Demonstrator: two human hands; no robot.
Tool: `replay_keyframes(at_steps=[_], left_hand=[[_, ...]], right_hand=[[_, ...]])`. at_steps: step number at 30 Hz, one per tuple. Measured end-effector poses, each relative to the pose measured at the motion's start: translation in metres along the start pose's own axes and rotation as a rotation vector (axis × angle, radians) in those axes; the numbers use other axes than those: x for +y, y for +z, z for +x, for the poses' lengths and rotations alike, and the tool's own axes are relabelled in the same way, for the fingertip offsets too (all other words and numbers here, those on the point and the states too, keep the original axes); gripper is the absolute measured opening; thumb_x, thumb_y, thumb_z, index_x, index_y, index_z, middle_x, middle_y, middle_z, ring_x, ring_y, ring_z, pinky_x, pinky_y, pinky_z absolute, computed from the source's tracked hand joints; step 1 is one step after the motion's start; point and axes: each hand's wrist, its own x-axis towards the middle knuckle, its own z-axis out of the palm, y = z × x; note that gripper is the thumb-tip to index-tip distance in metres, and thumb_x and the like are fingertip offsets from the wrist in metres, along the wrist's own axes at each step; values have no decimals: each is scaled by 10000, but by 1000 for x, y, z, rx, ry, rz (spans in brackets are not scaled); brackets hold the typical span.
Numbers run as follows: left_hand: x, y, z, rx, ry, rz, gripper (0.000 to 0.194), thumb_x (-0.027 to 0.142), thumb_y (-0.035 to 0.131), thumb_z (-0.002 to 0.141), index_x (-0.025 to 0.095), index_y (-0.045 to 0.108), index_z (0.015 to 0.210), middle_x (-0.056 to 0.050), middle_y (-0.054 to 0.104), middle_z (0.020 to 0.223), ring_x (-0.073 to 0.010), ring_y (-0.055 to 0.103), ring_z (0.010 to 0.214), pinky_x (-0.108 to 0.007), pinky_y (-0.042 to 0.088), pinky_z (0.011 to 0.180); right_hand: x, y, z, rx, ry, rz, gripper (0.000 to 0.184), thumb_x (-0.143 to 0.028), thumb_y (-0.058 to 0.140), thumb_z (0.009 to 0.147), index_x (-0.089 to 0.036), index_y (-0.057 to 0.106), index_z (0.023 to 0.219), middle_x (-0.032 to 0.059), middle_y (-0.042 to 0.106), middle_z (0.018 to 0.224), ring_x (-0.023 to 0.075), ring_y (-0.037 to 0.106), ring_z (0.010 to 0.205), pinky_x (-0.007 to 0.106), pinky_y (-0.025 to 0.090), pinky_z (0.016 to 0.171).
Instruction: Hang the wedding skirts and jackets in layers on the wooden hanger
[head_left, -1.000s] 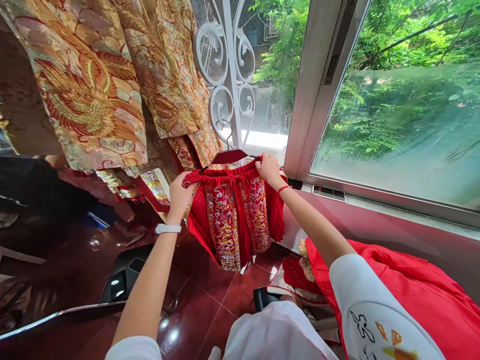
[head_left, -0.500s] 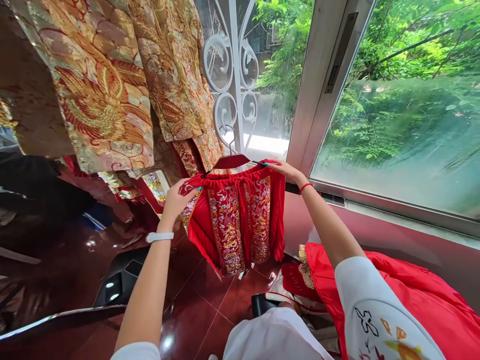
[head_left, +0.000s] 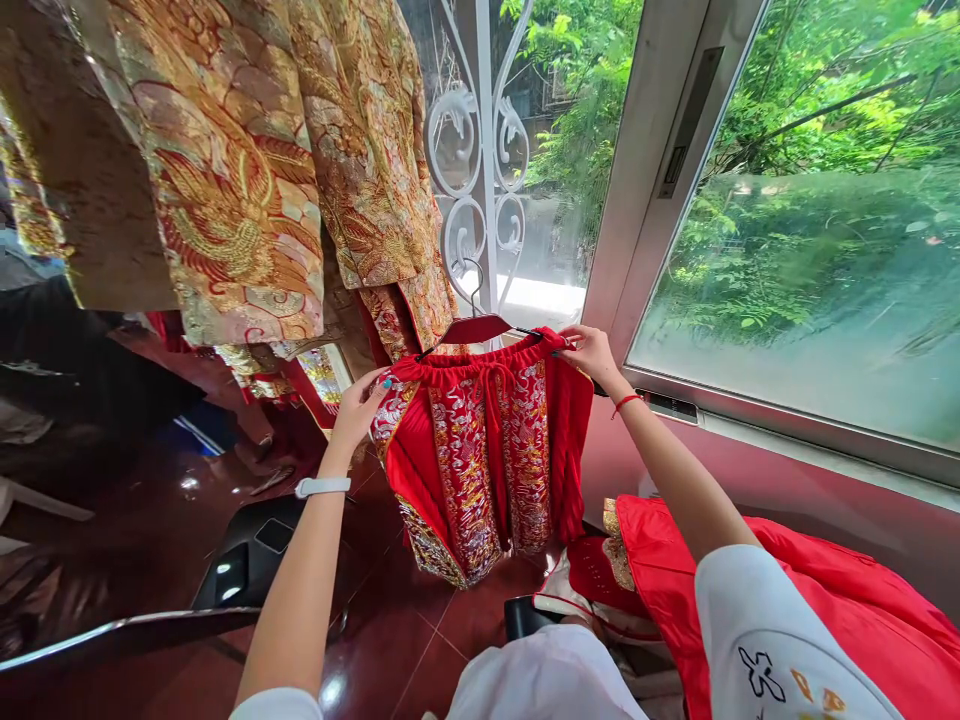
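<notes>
A red embroidered skirt [head_left: 480, 450] hangs from a dark red hanger [head_left: 475, 328] whose hook rests on the white scrolled window grille [head_left: 480, 160]. My left hand [head_left: 360, 405] pinches the skirt's waistband at its left end. At the right end of the waistband, by the hanger's tip, my right hand [head_left: 592, 352] is closed on the fabric. A white band sits on my left wrist and a red string on my right.
Gold and red embroidered garments [head_left: 225, 170] hang at the upper left. More red cloth [head_left: 810, 590] lies on my lap at the lower right. A black scale-like object [head_left: 247, 555] lies on the glossy red floor. The window ledge [head_left: 787, 440] runs along the right.
The skirt has spread wider on the hanger and hangs lower. My hands went from gripping the waistband in fists to pinching its two ends, further apart.
</notes>
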Motion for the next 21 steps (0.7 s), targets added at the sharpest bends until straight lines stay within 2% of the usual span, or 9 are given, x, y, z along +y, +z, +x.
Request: replay_keyframes(at_steps=[2,4,8,10,11,14,17,19,21], left_hand=[[-2,-2,-7,38,23,9,668,577,705,728,161,639,1247,-164,655,1309,-298,640,1174,-458,513,1026],[-4,-7,-13,78,39,14,660,546,711,731,152,636,1255,-166,659,1300,-295,643,1174,-456,509,1032],[-7,-20,-13,6,5,26,647,587,638,780,127,666,1235,-162,710,1218,-307,668,1124,-483,495,1047],[-9,-24,-8,-57,-15,28,682,621,653,757,136,673,1236,-161,705,1241,-321,657,1148,-486,494,1050],[-10,-26,-6,-82,-25,22,696,633,663,744,142,674,1238,-161,699,1257,-327,647,1168,-483,494,1051],[-15,-27,1,-131,-61,-15,730,650,679,721,152,660,1254,-164,686,1280,-331,629,1201,-467,506,1038],[-20,-23,1,-137,-87,-74,723,639,645,735,150,631,1267,-168,673,1290,-324,626,1208,-462,507,1040],[-18,-14,-7,-69,-48,-74,654,588,588,789,153,604,1278,-167,641,1330,-309,601,1245,-463,470,1085],[-13,2,-21,111,38,18,557,488,550,842,166,571,1295,-161,588,1385,-290,542,1313,-469,399,1149]], right_hand=[[-1,0,-6,44,22,-107,216,-269,691,714,-186,737,908,71,738,889,268,679,905,423,537,854],[1,-4,-8,35,36,-110,263,-280,730,683,-183,725,927,77,726,907,276,660,944,452,526,899],[12,-13,-6,-227,65,263,509,-358,735,709,-222,663,1193,89,704,1164,240,650,1049,410,543,919],[19,-14,-5,-326,107,380,514,-385,689,746,-230,655,1235,86,702,1201,237,657,1052,399,557,893],[22,-14,-4,-328,119,384,492,-375,685,738,-211,677,1202,91,715,1173,244,663,1040,403,559,887],[25,-6,-2,-178,98,268,415,-310,703,676,-148,730,1057,110,745,1065,266,671,1005,430,546,911],[22,1,1,-45,72,160,361,-275,674,681,-144,737,1013,114,749,1042,259,673,994,436,530,937],[18,4,-3,-53,63,150,372,-262,654,699,-152,722,1048,110,742,1054,251,673,991,422,537,918],[12,10,-16,-14,42,138,420,-254,640,725,-173,683,1135,111,712,1133,249,657,1037,417,534,923]])
